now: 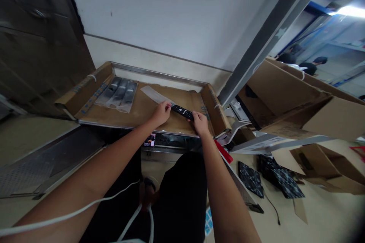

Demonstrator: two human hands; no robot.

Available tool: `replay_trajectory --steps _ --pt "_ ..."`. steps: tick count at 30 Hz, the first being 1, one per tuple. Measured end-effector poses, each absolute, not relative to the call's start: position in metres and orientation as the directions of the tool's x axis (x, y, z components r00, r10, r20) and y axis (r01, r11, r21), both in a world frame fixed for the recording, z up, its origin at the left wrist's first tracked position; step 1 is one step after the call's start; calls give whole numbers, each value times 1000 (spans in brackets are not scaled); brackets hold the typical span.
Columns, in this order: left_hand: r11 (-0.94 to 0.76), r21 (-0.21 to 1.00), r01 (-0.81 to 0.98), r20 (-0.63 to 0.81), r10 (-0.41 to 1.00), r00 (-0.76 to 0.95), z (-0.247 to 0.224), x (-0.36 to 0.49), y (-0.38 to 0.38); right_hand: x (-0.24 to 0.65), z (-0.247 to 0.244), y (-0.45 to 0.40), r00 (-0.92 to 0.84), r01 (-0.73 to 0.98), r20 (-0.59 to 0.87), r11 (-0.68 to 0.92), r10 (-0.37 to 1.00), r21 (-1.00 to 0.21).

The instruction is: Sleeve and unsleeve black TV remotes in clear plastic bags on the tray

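A black remote control (182,111) lies slantwise between my hands, above the cardboard-lined workbench (148,114). My right hand (200,122) is closed around its right end. At its other end, my left hand (163,112) pinches with thumb and finger, touching a clear plastic sleeve (155,94) that stretches away to the upper left. The remote's left tip meets the mouth of the sleeve; whether it is inside I cannot tell. On the bench's left side, several bagged remotes (119,91) lie side by side in clear plastic.
Raised cardboard edges (216,110) border the bench. Under its front, a lit phone (149,140) sits on a shelf. Large open cartons (296,98) stand at right, with black patterned bags (279,176) on the floor. A white cord (71,217) crosses my left forearm. Another person (310,66) is far right.
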State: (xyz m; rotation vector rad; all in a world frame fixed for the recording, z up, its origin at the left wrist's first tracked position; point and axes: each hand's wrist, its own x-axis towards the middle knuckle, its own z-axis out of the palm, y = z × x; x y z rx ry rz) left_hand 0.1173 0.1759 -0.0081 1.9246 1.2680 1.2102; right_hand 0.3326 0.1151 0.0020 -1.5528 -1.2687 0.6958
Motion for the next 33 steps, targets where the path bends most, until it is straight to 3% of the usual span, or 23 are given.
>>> replay_trajectory --steps 3,7,12,20,33 --pt "-420 806 417 387 907 165 -9 117 176 323 6 108 182 599 221 70 958 -798" --pt "-454 782 428 405 891 204 -8 117 174 306 17 96 144 861 235 -5 961 -509" --pt "-473 786 399 408 880 241 -9 118 173 279 27 92 94 958 166 -44 982 -282" --pt "-473 793 384 389 878 279 -8 118 171 259 29 100 122 939 178 -55 976 -339" --pt "-454 716 530 410 888 206 -3 115 158 261 28 100 136 914 159 -62 978 -401"
